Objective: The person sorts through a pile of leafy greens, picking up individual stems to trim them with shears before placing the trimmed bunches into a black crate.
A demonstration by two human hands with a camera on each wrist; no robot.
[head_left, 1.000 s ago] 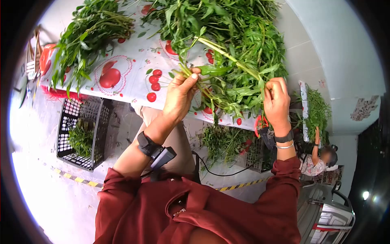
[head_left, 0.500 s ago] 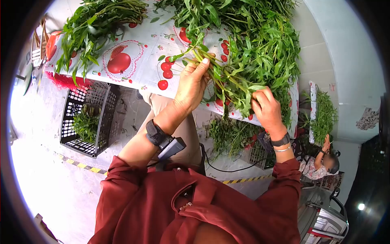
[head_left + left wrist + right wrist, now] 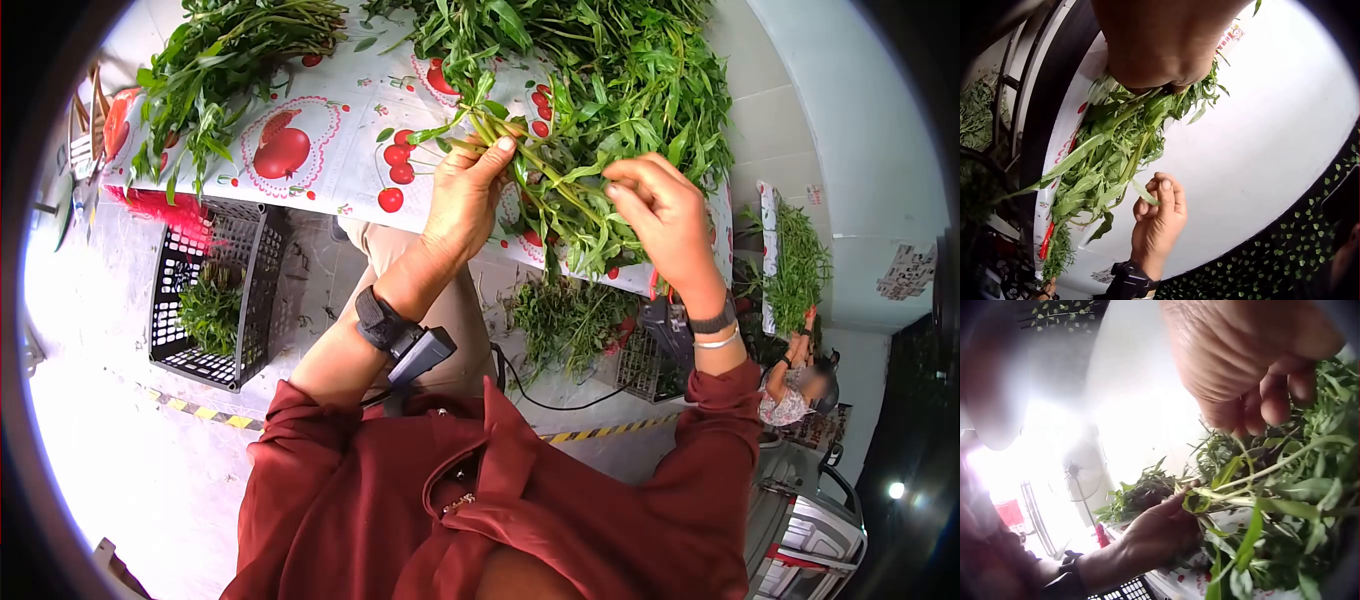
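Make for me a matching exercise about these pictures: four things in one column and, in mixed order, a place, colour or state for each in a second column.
1. left hand
2. right hand
3. black crate
4. tablecloth

A. stands on the floor, some greens inside
B. pinches a leaf
C. white, printed with red fruit
D. grips the bundle of stems

Pairs: 1-D, 2-B, 3-A, 4-C

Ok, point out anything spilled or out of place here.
A loose heap of greens seems to lie on the floor under the table, outside the black crate, like dropped trimmings. The held bunch looks fine.
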